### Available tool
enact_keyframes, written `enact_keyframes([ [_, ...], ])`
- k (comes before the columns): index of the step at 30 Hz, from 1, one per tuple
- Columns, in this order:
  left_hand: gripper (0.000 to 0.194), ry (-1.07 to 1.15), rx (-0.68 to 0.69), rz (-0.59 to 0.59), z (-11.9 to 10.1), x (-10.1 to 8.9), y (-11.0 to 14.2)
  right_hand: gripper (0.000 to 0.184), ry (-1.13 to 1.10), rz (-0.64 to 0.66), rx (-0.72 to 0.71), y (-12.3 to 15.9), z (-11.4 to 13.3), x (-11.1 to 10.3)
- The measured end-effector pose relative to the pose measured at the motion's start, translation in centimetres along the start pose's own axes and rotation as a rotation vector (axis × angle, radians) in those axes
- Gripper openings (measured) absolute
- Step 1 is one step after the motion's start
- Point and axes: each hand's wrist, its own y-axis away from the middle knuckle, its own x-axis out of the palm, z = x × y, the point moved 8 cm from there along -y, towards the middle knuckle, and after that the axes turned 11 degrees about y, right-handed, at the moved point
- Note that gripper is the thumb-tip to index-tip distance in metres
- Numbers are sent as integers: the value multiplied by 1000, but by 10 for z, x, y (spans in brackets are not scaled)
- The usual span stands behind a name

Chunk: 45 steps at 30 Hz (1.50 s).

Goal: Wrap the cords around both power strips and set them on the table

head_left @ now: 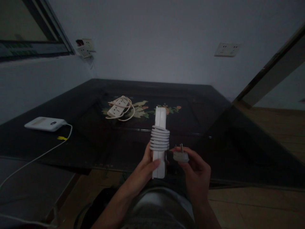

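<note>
A white power strip (160, 117) stands on end near the table's front edge, its grey-white cord (159, 138) wound in several tight turns around its middle. My left hand (148, 165) grips the lower part of the strip, thumb across its narrow side. Just to the right, my right hand (196, 167) pinches the cord's plug (180, 156) between thumb and fingers, with its metal prongs pointing up and away. The far side of the strip and the fingers behind it are hidden.
On the dark table (186, 127) with painted flowers lies another power strip (118, 107) under its loose cord. A white power bank-like device (45, 124) with a cable sits at the left. Wall sockets (227, 50) are at the back right, and more sockets (85, 51) at the left corner.
</note>
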Motion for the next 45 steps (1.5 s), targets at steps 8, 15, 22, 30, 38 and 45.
enact_keyframes([
  [8,85,-40,122,-62,-8,3,2,39,-44,47,40,-1,-10,3],
  [15,92,-119,104,-89,-1,0,-2,16,23,-103,76,3,-17,-4],
  [22,93,-8,-16,-16,3,6,0,24,127,21,-142,0,4,3],
  [30,90,-43,18,46,-3,8,0,31,194,128,-226,-1,12,0],
  [38,84,-87,26,45,-6,9,2,24,268,179,-350,3,22,2],
  [45,85,-267,128,108,-17,16,8,27,387,204,-363,6,34,3],
])
